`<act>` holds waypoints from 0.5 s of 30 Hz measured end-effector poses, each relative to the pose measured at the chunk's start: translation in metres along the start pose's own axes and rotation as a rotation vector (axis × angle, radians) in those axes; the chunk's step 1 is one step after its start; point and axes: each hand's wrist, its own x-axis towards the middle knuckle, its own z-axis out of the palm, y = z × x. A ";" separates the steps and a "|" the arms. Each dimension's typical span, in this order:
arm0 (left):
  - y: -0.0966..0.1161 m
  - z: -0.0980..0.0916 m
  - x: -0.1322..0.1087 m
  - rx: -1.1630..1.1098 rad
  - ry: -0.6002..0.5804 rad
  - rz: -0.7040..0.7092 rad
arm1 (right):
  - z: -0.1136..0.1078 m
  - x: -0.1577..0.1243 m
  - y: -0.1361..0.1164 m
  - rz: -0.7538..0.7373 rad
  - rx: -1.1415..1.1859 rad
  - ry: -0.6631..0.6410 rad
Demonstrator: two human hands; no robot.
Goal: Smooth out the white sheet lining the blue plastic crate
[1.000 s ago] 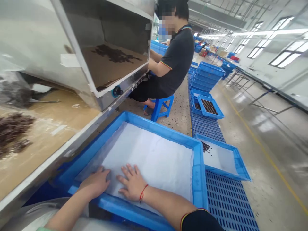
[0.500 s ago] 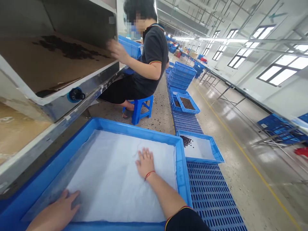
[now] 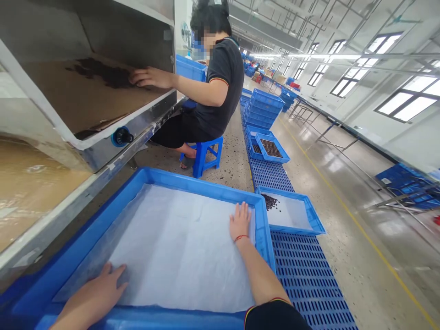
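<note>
Head camera looks down on two open hands, neither grasping anything. The left hand (image 3: 92, 293) lies flat on white paper (image 3: 178, 247) lining a blue tray (image 3: 192, 183), near its front rim; the right hand (image 3: 240, 222), wearing a red string bracelet (image 3: 241, 237), is spread near the far right corner. Just beyond, a smaller tray (image 3: 285, 192) holds dark pieces (image 3: 270, 201). A co-worker's hand (image 3: 151, 77) reaches into a steel cabinet (image 3: 137, 121).
</note>
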 end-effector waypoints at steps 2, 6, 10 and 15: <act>0.011 -0.011 -0.006 0.065 -0.083 -0.003 | -0.005 -0.026 -0.058 -0.199 0.106 0.016; 0.026 -0.027 -0.015 0.164 -0.119 0.008 | -0.004 -0.088 -0.181 -0.740 0.320 -0.028; 0.031 -0.032 -0.019 0.194 -0.117 0.032 | 0.006 -0.109 -0.225 -0.878 0.302 -0.073; 0.036 -0.036 -0.025 0.146 -0.126 -0.014 | 0.017 -0.063 -0.136 -0.553 0.232 -0.174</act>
